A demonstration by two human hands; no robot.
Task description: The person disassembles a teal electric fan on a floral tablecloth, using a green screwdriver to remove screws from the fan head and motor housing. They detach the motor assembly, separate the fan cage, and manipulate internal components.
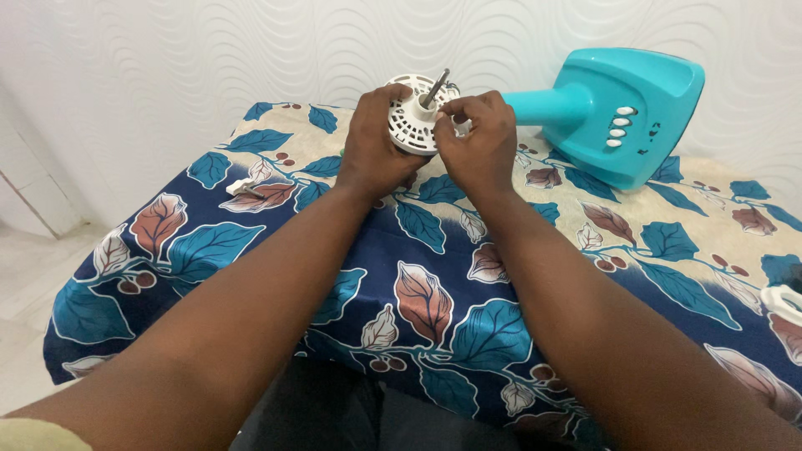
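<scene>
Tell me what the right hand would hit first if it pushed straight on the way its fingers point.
Most likely the white fan motor housing: the right hand already has its fingertips against its right edge, pointing up-left. Depth is hard to judge.

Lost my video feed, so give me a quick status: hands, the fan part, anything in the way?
Left hand and right hand both grip white fan motor housing, shaft pointing up. Teal fan base lies beside it. Nothing blocking.

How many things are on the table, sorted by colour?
White: 3, the fan motor held by left hand and right hand, a small part, a part at the right edge
Teal: 1, the fan base
Total: 4
</scene>
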